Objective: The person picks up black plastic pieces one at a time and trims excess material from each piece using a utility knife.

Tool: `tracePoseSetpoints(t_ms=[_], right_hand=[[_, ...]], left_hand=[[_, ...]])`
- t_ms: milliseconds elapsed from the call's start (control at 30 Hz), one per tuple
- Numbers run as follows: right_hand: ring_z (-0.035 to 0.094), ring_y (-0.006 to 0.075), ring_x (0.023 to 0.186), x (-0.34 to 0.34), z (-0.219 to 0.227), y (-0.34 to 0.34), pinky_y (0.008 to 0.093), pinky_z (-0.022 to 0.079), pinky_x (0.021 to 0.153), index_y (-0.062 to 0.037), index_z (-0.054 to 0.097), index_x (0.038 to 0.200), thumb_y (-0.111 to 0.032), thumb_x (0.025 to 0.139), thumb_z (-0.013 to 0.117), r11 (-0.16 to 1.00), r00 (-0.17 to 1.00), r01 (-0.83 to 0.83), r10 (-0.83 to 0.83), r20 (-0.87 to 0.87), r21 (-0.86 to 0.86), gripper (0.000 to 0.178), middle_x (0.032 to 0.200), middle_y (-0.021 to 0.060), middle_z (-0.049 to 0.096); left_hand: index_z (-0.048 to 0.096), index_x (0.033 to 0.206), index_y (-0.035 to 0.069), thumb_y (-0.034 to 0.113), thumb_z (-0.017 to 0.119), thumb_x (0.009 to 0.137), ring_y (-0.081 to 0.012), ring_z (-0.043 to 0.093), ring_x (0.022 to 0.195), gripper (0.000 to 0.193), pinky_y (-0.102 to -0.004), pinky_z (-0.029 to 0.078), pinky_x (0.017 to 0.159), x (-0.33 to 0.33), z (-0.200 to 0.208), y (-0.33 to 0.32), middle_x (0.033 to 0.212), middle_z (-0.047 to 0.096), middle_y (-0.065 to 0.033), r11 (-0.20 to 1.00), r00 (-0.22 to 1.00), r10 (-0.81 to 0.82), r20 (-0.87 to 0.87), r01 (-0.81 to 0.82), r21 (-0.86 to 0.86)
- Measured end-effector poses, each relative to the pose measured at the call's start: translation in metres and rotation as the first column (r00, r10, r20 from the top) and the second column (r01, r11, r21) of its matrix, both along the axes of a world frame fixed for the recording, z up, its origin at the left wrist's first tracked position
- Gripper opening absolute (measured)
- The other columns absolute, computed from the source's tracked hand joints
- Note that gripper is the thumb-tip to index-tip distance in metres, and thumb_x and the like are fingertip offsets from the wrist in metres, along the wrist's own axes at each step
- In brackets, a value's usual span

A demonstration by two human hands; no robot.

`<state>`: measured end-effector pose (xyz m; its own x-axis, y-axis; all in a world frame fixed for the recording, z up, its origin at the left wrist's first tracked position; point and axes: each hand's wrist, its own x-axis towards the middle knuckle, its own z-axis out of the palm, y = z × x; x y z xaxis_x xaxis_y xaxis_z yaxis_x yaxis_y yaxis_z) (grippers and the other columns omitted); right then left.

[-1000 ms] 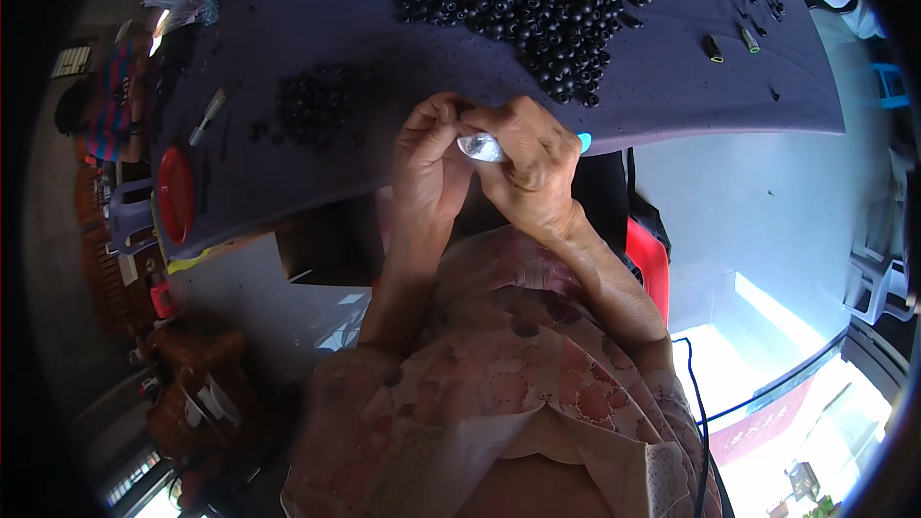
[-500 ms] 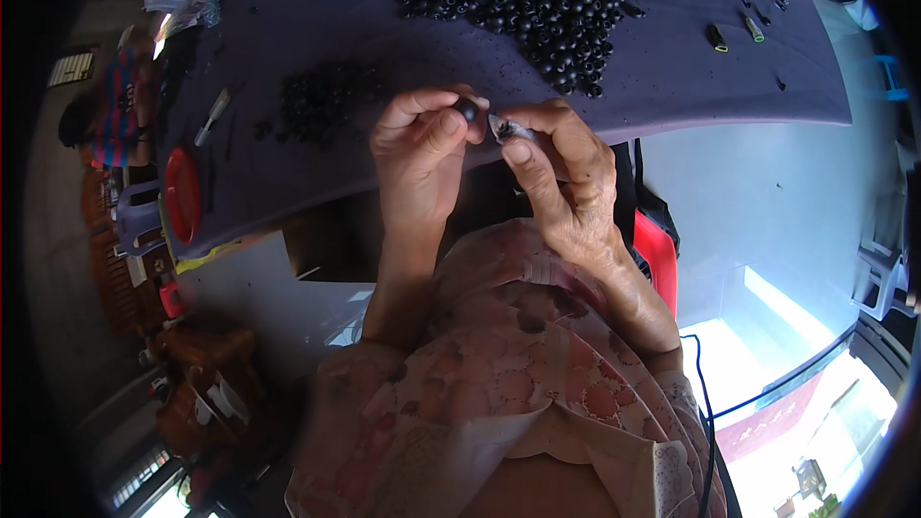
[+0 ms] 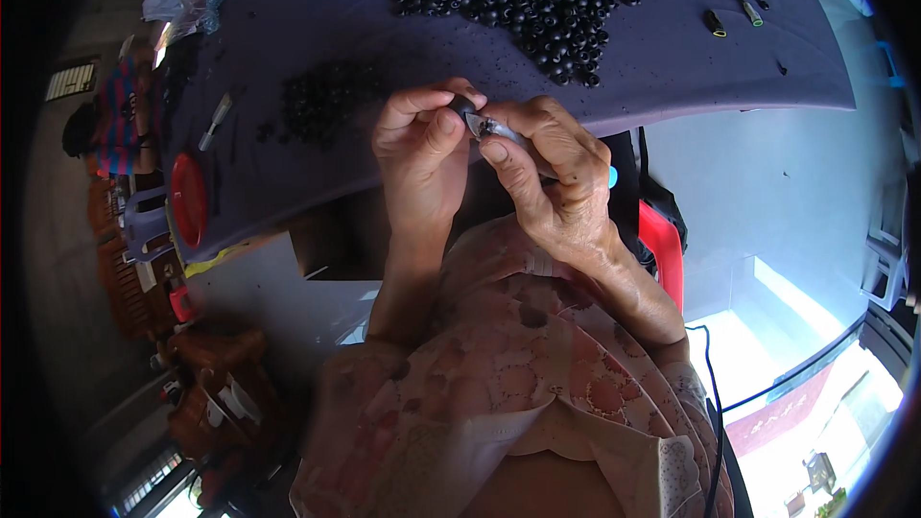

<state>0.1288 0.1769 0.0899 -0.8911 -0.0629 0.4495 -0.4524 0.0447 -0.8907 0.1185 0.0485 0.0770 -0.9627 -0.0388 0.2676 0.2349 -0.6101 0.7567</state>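
Note:
Between the thumb and fingers of my left hand (image 3: 425, 139) is a small round black part (image 3: 462, 106), much like a hollow bead. My right hand (image 3: 556, 168) grips a small knife (image 3: 477, 125). Its short pale blade points left and meets the black part, or lies just in front of it. Most of the handle is hidden in my palm; a light blue end (image 3: 612, 176) shows behind the hand. Both hands are raised over the near edge of the table, which has a dark purple cloth (image 3: 317, 10).
A large heap of black parts (image 3: 537, 0) covers the far middle of the cloth, with a smaller pile (image 3: 326, 101) nearer left. A light-handled tool (image 3: 217, 120) and a red dish (image 3: 188, 200) lie at left. Two small tools (image 3: 715, 23) sit far right; a red chair (image 3: 662, 249) is beside me.
My right hand has moved left, bringing the knife's blade up to the black part. My left hand keeps its pinch on the part. The other person's hand at the far right has left the view.

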Motion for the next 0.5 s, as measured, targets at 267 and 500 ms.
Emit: tracePoseSetpoints(t_ms=[267,500], right_hand=[[0.055,0.0130,0.061,-0.0036,-0.0040,-0.0013,0.0217,0.043,0.056,0.0028,0.060,0.086,-0.005,0.077,0.061,0.999,0.998,0.029,-0.028,-0.054,0.013,0.012,0.074,0.0082,0.058],[0.056,0.0125,0.063,-0.0031,-0.0025,-0.0022,0.0214,0.044,0.056,0.0032,0.060,0.087,-0.006,0.077,0.061,1.000,1.000,0.017,-0.016,-0.026,0.003,0.013,0.072,0.0084,0.058]], left_hand=[[0.055,0.094,0.004,0.003,0.059,0.078,-0.0184,0.055,0.087,0.016,-0.0309,0.045,0.080,0.0001,-0.0030,0.0020,0.095,0.057,-0.0141,0.997,0.999,-0.041,0.025,0.039,0.067],[0.055,0.094,0.004,0.004,0.058,0.079,-0.0185,0.054,0.088,0.015,-0.0301,0.045,0.079,0.0006,-0.0030,0.0024,0.095,0.056,-0.0139,0.993,0.996,-0.063,0.064,0.056,0.101]])
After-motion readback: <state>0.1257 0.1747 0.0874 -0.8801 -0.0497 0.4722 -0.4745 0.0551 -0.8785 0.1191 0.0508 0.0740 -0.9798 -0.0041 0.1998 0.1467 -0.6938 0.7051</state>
